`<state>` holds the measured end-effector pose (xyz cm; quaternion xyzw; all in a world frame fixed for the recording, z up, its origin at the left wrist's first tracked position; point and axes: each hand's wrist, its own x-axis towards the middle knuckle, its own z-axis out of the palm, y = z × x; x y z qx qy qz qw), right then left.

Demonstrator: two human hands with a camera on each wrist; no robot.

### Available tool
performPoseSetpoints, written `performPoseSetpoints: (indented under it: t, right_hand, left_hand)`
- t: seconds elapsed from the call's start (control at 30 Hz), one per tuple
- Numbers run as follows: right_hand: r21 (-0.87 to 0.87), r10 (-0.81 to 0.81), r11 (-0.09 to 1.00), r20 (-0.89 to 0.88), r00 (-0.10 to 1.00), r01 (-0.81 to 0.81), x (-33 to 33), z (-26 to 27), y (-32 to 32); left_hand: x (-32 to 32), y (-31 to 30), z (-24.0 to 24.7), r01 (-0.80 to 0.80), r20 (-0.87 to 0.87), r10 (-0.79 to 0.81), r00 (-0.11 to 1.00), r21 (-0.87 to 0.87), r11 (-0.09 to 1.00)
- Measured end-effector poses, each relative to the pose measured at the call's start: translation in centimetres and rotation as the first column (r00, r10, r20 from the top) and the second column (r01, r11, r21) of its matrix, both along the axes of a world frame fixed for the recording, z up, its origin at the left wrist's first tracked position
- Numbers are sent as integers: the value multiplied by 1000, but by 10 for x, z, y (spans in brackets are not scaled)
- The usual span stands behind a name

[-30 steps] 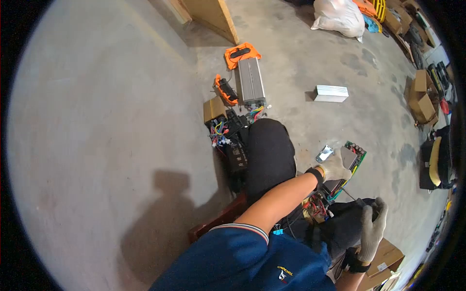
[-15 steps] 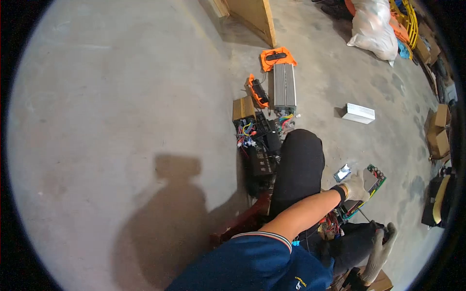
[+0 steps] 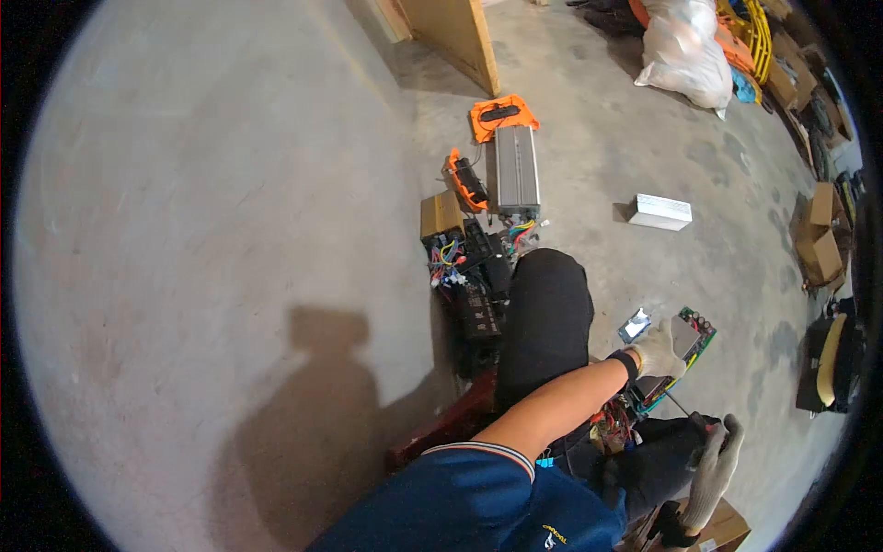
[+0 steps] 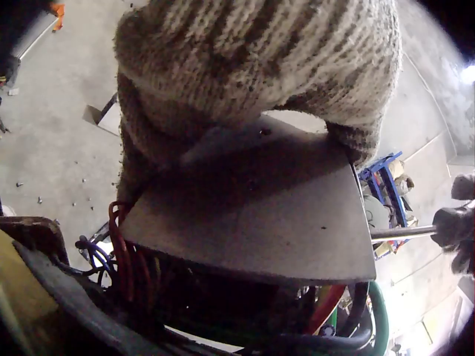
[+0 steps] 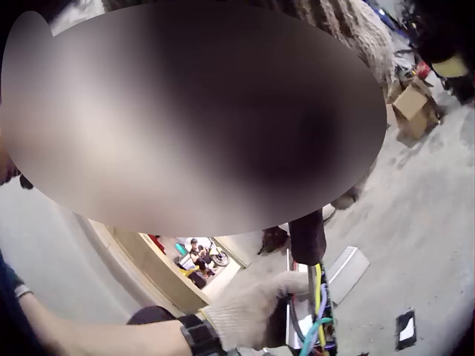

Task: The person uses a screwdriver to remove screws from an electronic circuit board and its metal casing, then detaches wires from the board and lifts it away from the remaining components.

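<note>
The left hand (image 3: 659,355) curls its gloved fingers over the metal plate (image 4: 260,215) of the circuit unit (image 3: 701,342), located in front of the person. The right hand (image 3: 716,469), partly curled, grips the screwdriver (image 4: 404,233); its shaft extends to the plate's edge. Whether its tip makes contact cannot be determined

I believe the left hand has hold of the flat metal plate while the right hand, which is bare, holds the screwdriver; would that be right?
Not quite: the right hand is not bare; the head view shows it in a pale knitted glove. The left hand does hold the flat metal plate, and the right the screwdriver.
</note>
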<state>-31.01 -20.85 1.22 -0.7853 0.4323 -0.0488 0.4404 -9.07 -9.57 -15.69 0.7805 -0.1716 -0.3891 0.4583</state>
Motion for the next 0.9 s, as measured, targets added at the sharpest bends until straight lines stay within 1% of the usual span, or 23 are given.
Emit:
performPoseSetpoints:
  t: [0.03, 0.1, 0.17, 0.2, 0.23, 0.27, 0.3, 0.33, 0.37, 0.4, 0.43, 0.47, 0.5, 0.53, 0.57, 0.6, 0.63, 0.7, 0.73, 0.77, 0.83, 0.87, 0.9]
  right_hand:
    - [-6, -13, 1000, 2, 1000, 13, 3, 6, 2]
    - [-121, 157, 980, 1, 988, -156, 8, 17, 7]
    - [-88, 104, 991, 25, 994, -101, 14, 24, 18]
    - [-18, 154, 988, 125, 980, -153, 15, 24, 20]
    - [40, 177, 981, 210, 962, -189, 11, 27, 23]
    - [28, 161, 985, 191, 968, -169, 15, 36, 32]
    - [6, 127, 992, 148, 981, -129, 22, 48, 40]
    - [-151, 139, 979, 26, 990, -134, 23, 53, 41]
    - [-323, 160, 934, -5, 987, -153, 21, 44, 38]
    - [-308, 130, 944, 7, 992, -121, 13, 36, 30]
    - [-426, 254, 873, -18, 967, -237, 7, 35, 25]
    - [-252, 134, 958, -33, 991, -137, 12, 42, 27]
    - [-260, 136, 957, -3, 991, -132, 10, 36, 25]
    - [-309, 181, 937, 23, 983, -165, 8, 35, 23]
    - [-355, 234, 913, 51, 971, -201, 7, 37, 23]
    - [-352, 211, 919, 54, 976, -179, 2, 36, 22]
    - [-306, 201, 938, 103, 974, -162, 0, 34, 22]
    - [-251, 183, 957, 149, 972, -142, 0, 34, 26]
    - [-304, 163, 944, 96, 982, -127, 3, 35, 28]
    - [-358, 142, 927, 47, 989, -116, 5, 35, 29]
    - [-305, 86, 950, 45, 995, -68, 7, 29, 23]
    - [-321, 158, 937, 37, 987, -138, 6, 30, 20]
    - [-332, 227, 921, 27, 974, -205, 5, 32, 19]
  left_hand:
    - [4, 4, 6, 28, -46, -28, 999, -5, 1000]
    - [9, 11, 17, 68, -93, -69, 993, -13, 998]
    - [10, 14, 25, 63, -80, -60, 995, 30, 998]
    - [17, 19, 32, 116, -115, -113, 987, 19, 993]
    - [11, 24, 35, 53, 3, -52, 999, -32, 998]
    - [13, 16, 9, 104, 120, -99, 988, -39, 994]
    - [27, 37, 77, 243, -56, -241, 969, 22, 970]
    - [24, 44, 110, 248, -208, -263, 942, -99, 964]
    - [23, 38, 95, 255, -146, -251, 957, 6, 967]
    - [15, 32, 73, 179, -192, -183, 964, -39, 983]
    - [16, 27, 51, 185, -233, -216, 948, -148, 971]
    - [12, 25, 52, 108, -258, -161, 953, -209, 972]
    - [10, 24, 58, 18, -277, -92, 956, -257, 966]
    - [8, 24, 59, 54, -284, -127, 950, -253, 966]
    - [9, 25, 63, 64, -125, -97, 987, -244, 968]
    - [7, 22, 67, 69, 44, -60, 997, -245, 967]
    - [7, 21, 75, 86, 47, -77, 996, -243, 966]
    - [7, 21, 91, 156, 179, -143, 973, -56, 986]
    - [7, 18, 67, 29, -147, -60, 987, -202, 979]
    - [8, 20, 45, 34, -139, -63, 988, -201, 979]
    - [14, 19, 32, 49, -28, -58, 998, -252, 966]
    - [19, 18, 26, 67, -194, -108, 975, -207, 976]
    - [18, 18, 31, 74, -194, -115, 974, -206, 976]
